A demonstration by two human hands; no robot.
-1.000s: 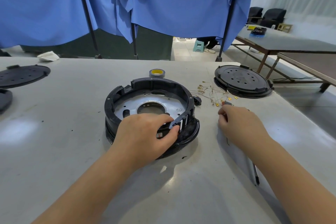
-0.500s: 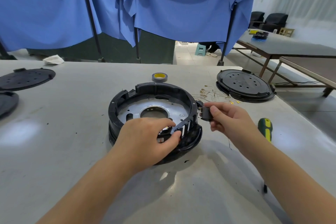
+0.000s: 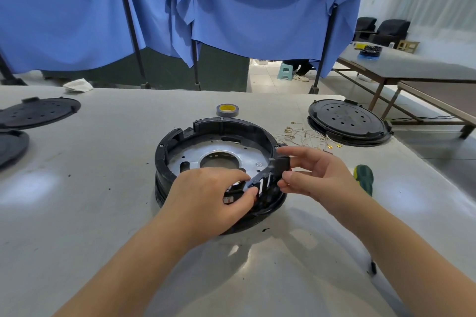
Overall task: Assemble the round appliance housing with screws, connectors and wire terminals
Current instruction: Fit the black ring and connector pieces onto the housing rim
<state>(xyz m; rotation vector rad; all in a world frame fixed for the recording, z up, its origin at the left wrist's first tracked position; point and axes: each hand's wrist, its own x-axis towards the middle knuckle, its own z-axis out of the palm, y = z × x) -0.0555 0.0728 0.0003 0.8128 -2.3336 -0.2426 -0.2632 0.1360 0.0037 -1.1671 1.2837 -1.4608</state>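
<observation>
Housing (image 3: 216, 141), round and black with a metal plate inside, is set near the middle of the grey table (image 3: 103, 213); its near rim is gripped by the left hand (image 3: 208, 198), probably to keep it from turning. A small black connector (image 3: 282, 163) is pinched by the right hand (image 3: 316, 175) against the right rim, apparently for seating. Wire terminals (image 3: 304, 136) and a green screwdriver (image 3: 363, 179) are kept close on the right, likely for later steps.

Your round black housing (image 3: 216, 136) lay flat at frame centre, a small black connector (image 3: 282, 164) against its right rim, wire terminals (image 3: 304, 136) scattered right.
</observation>
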